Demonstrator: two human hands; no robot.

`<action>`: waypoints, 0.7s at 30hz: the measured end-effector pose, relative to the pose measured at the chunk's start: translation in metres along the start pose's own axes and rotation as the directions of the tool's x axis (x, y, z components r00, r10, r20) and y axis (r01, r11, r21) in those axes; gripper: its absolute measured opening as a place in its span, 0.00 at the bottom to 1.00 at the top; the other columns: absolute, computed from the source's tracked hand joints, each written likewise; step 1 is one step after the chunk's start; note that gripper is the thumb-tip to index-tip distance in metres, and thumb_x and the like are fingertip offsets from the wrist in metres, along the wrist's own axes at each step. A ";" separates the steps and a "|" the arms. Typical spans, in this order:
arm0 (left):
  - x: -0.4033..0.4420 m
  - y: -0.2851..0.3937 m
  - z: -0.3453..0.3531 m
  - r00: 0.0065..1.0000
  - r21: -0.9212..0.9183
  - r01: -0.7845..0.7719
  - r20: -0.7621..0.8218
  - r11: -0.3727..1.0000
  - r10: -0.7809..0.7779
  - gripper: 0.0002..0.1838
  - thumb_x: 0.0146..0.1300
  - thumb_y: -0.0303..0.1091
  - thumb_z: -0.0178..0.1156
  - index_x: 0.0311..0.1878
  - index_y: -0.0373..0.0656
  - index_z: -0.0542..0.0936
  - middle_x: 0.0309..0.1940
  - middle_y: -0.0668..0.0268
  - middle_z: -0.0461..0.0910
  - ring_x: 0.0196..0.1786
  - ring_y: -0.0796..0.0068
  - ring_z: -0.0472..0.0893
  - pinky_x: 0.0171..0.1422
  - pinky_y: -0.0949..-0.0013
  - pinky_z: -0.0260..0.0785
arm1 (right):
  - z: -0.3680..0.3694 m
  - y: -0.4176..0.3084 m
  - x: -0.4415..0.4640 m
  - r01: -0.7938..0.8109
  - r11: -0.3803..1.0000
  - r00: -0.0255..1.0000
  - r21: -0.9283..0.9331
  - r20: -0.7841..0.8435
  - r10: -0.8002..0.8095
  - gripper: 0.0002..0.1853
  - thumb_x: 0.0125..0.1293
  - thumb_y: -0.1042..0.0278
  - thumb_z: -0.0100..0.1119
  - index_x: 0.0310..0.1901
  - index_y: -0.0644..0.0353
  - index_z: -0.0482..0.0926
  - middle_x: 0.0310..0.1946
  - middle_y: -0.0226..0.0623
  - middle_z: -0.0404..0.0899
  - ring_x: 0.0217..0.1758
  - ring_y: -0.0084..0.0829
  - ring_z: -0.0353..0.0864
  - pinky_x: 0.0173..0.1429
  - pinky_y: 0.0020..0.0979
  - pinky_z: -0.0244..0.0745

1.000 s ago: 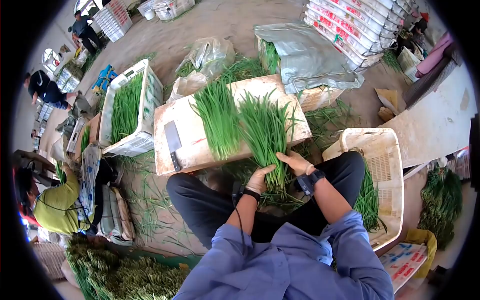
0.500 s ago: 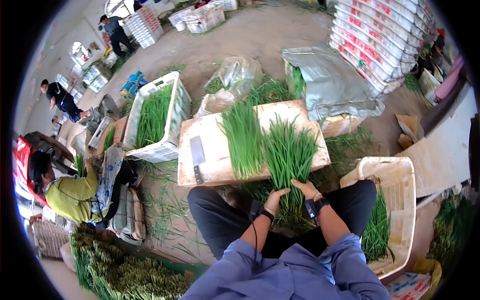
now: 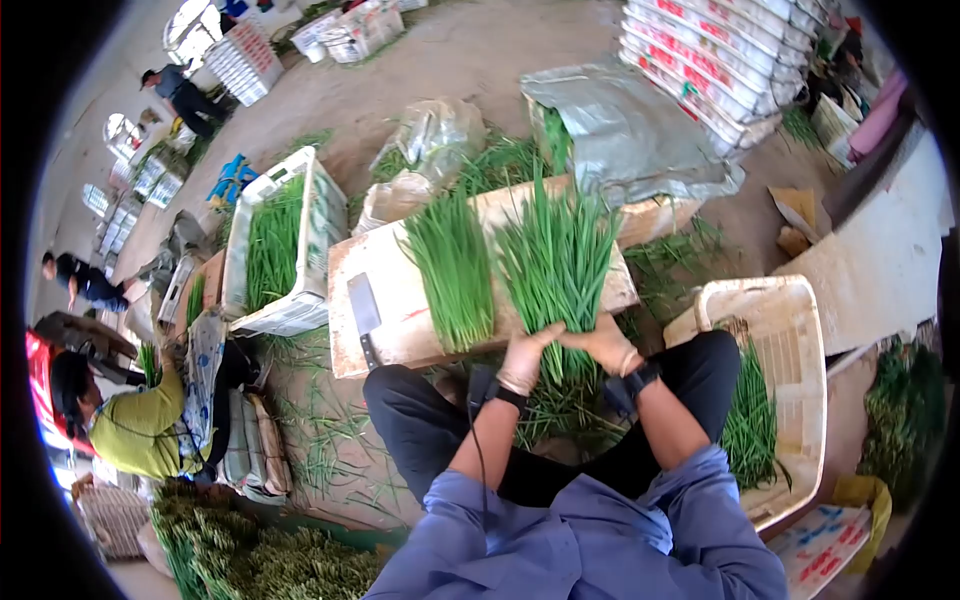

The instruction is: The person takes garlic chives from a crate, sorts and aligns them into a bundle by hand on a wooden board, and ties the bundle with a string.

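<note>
My left hand (image 3: 528,358) and my right hand (image 3: 605,347) are wrapped around the lower part of a bunch of green chives (image 3: 555,255), one on each side. The thumbs nearly meet in front. Its leaves fan out over the right part of a worn wooden board (image 3: 395,322), and the lower ends hang past the near edge. Just left of it, a second bunch of chives (image 3: 448,275) lies flat on the board. Further left rests a cleaver (image 3: 364,303), blade away from me and handle at the near edge.
A white crate (image 3: 312,235) of chives stands left of the board; another crate (image 3: 800,370) sits by my right knee. A grey plastic sheet (image 3: 640,125) covers greens behind. Cut bundles (image 3: 270,565) lie at lower left. A co-worker in a green top (image 3: 140,430) sits at left.
Both hands have moved up and forward with the bunch, toward the board, and its leaves now reach higher over it. The whole view has shifted somewhat.
</note>
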State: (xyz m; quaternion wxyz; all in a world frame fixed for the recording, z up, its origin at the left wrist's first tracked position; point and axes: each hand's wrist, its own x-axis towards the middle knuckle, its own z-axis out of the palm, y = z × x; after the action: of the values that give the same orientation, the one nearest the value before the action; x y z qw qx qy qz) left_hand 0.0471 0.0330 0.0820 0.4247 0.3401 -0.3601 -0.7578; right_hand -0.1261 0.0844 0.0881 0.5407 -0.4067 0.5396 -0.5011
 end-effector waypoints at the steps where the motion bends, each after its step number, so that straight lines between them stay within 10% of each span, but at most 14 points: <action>1: 0.011 0.007 0.001 0.998 0.026 -0.055 0.040 0.998 0.054 0.51 0.58 0.22 0.78 0.82 0.40 0.60 0.66 0.56 0.81 0.66 0.59 0.81 0.76 0.55 0.73 | -0.003 -0.018 0.006 0.027 0.998 1.000 -0.051 0.004 -0.027 0.34 0.60 0.68 0.81 0.67 0.67 0.79 0.58 0.39 0.88 0.57 0.31 0.85 0.67 0.35 0.79; 7: 0.045 0.085 0.027 0.936 0.179 -0.305 0.239 0.935 0.259 0.35 0.59 0.18 0.77 0.70 0.33 0.75 0.58 0.58 0.86 0.56 0.67 0.86 0.66 0.63 0.80 | -0.002 -0.109 0.041 0.437 0.895 0.899 -0.085 0.011 -0.438 0.39 0.54 0.71 0.84 0.68 0.66 0.76 0.59 0.37 0.84 0.61 0.31 0.82 0.71 0.36 0.77; 8: 0.045 0.096 0.035 0.911 0.202 -0.379 0.255 0.903 0.326 0.22 0.61 0.18 0.76 0.59 0.37 0.85 0.51 0.63 0.90 0.50 0.73 0.88 0.62 0.66 0.82 | -0.008 -0.108 0.052 0.452 0.885 0.892 -0.115 0.035 -0.451 0.52 0.48 0.70 0.90 0.74 0.64 0.68 0.69 0.38 0.77 0.70 0.30 0.75 0.79 0.38 0.69; 13: 0.070 0.096 0.020 0.919 0.414 -0.342 0.335 0.843 0.208 0.26 0.59 0.20 0.78 0.61 0.34 0.82 0.54 0.62 0.89 0.54 0.70 0.87 0.63 0.64 0.81 | -0.034 -0.068 0.083 0.351 0.653 0.931 -0.671 0.171 -0.324 0.33 0.66 0.41 0.74 0.64 0.58 0.83 0.61 0.45 0.86 0.63 0.41 0.85 0.71 0.43 0.75; 15: 0.095 0.068 0.005 0.914 0.320 -0.274 0.380 0.907 0.143 0.22 0.61 0.21 0.77 0.59 0.37 0.85 0.53 0.66 0.90 0.54 0.72 0.87 0.64 0.64 0.80 | -0.035 -0.067 0.089 -0.039 0.718 0.976 -0.694 0.129 0.177 0.36 0.69 0.35 0.70 0.67 0.57 0.82 0.65 0.44 0.84 0.66 0.42 0.82 0.73 0.43 0.73; 21: 0.112 0.044 -0.003 0.943 0.326 -0.249 0.298 0.912 0.150 0.21 0.61 0.21 0.78 0.58 0.37 0.86 0.52 0.63 0.91 0.52 0.74 0.88 0.62 0.66 0.82 | -0.039 -0.054 0.096 0.008 0.851 0.988 -0.525 0.136 0.075 0.43 0.70 0.31 0.67 0.75 0.57 0.73 0.76 0.40 0.75 0.76 0.39 0.72 0.81 0.41 0.64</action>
State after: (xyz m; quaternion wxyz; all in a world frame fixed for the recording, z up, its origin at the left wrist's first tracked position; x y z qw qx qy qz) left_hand 0.0213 -0.0842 0.0937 0.3789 0.2681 -0.5792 -0.6701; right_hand -0.1781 -0.0145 0.1206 0.4575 -0.5660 0.6200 -0.2932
